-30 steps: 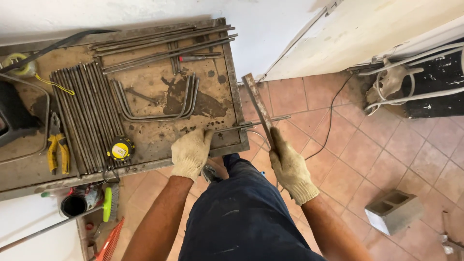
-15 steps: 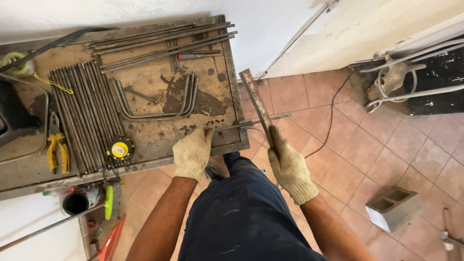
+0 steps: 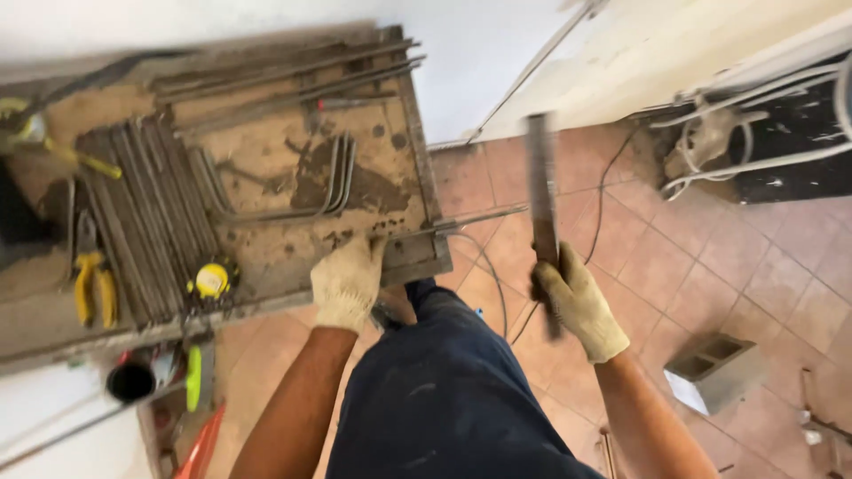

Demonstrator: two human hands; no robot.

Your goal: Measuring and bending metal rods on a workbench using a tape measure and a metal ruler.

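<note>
Now right hand (image 3: 575, 300) fists a raised steel bar (image 3: 540, 191); left hand (image 3: 347, 281) presses rod (image 3: 466, 221), fingers together.

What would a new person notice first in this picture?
The gloved right hand grips a long metal bar, raised over the tiled floor. The gloved left hand presses a thin rod on the workbench, beside bent rods.
</note>
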